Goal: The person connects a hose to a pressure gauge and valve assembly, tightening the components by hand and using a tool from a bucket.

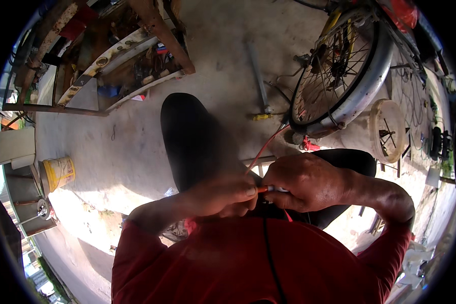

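Note:
My left hand (223, 196) and my right hand (306, 181) meet in front of my chest, both with fingers closed. Between them shows a short orange rod-like piece (262, 189). A whitish end (277, 188) sits against my right fingers; the grip hides most of the piece, and its kind is unclear. From beside my left hand a thin red cord (261, 152) runs up toward the bicycle wheel (339, 76). Under my right hand a short red strip (288, 215) pokes out; I cannot tell if it belongs to the cord.
Right of my knees stand the bicycle and a translucent bucket (387, 129). A long metal bar (258, 76) with a yellow end lies on the floor ahead. A rusty metal rack (126, 55) with parts fills the far left. A yellow bucket (59, 172) stands at left.

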Motion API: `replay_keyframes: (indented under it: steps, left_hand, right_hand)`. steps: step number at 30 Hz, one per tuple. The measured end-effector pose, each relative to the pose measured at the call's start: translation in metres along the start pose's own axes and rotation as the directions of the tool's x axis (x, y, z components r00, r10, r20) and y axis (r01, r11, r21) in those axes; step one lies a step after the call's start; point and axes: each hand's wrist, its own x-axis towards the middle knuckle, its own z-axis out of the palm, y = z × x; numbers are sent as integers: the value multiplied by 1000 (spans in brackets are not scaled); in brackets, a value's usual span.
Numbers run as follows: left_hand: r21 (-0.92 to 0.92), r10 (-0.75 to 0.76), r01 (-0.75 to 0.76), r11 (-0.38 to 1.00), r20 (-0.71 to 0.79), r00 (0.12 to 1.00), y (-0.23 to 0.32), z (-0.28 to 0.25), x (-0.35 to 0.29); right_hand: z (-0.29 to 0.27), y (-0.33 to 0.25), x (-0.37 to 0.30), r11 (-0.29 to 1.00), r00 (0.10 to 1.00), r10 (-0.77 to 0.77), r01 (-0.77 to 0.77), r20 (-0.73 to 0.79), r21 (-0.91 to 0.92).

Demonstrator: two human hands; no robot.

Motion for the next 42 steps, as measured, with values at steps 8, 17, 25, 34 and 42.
replay_keyframes:
  steps: [8, 17, 25, 34, 42]
  left_hand:
    - [949, 665, -304, 79, 177, 726, 36, 21, 7]
    - [891, 507, -435, -133, 438, 742, 79, 43, 6]
    - [652, 256, -490, 578, 426, 868, 57, 31, 4]
    - [239, 72, -155, 959, 325, 943, -12, 11, 5]
    - [-501, 367, -197, 842, 267, 891, -73, 18, 20]
  right_hand:
    - [-23, -7, -7, 719, 869, 324, -483, 374, 499]
    - [-16, -3, -21, 122, 802, 93, -598, 590, 792]
    - [-11, -28, -23, 611, 917, -7, -311, 398, 728]
    - [8, -24, -22, 989, 987, -132, 138, 96, -55]
    - [9, -10, -3, 814, 934, -343, 349, 99, -465]
